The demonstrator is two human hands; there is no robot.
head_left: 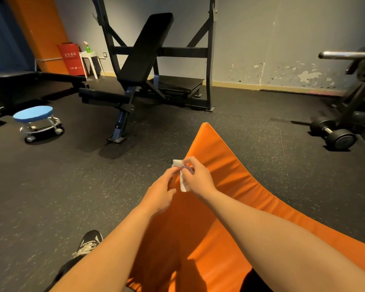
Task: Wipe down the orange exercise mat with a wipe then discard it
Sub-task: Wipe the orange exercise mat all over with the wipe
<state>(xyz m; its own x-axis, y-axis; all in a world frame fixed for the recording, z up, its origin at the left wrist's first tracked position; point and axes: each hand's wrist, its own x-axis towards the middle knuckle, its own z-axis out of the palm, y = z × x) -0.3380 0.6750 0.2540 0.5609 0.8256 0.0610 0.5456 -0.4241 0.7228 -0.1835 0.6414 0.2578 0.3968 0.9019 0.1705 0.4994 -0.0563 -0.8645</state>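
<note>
Shoe (90, 242): my left foot is planted on the dark rubber floor (51, 197), just beside the mat's near end.
Orange mat (236, 192): it lies on the floor under my forearms and runs away from me to a far corner. Its padded cover is creased beside my hands.
Left hand (161, 191): raised over the mat's left edge, fingertips pinching the wipe from the left.
Right hand (197, 175): close against the left one, thumb and fingers pinching the same wipe from the right.
Wipe (183, 183): white and bunched, held between both hands above the mat. One tuft sticks up and a strip hangs down. It does not touch the mat.
Step, as I judge it: I seem to be opening or refolding the wipe before laying it on the mat.
Risk: pulling with both pinches could tear so thin a sheet. A balled wipe would only streak the cover and skip the creases.
Risk: if I let go, it lands on the gritty floor and picks up dirt.
Discard: I see no bin from here.
Blue stool (33, 113): on castors, well left.
Dumbbell (334, 134): well right.
Bench (144, 51): black, inclined, by the far wall.
</note>
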